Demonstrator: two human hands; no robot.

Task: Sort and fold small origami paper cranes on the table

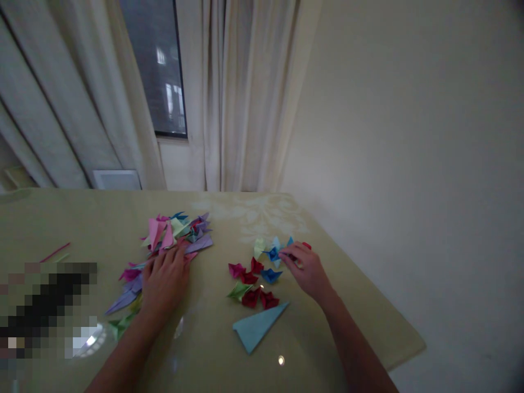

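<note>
My left hand (167, 278) lies with fingers stretched over the near edge of a heap of folded origami paper pieces (167, 229) in pink, purple, pale green and blue. Purple paper pieces (126, 295) and a green one (120, 326) stick out beside its wrist. On the right, the fingertips of my right hand (305, 268) are pinched at a blue origami piece (272, 253). Pale green (259, 247) and light blue paper pieces stand around it. Nearer to me are several small red (250, 297), magenta (236, 270), green (238, 291) and blue (271, 275) origami pieces.
A flat light-blue folded paper (258, 327) lies at the front of the group. Behind my right hand a bit of red (307, 246) shows. Thin pink (55, 252) and green strips lie at the left, by a blurred-out dark area. The table's right edge runs along the wall.
</note>
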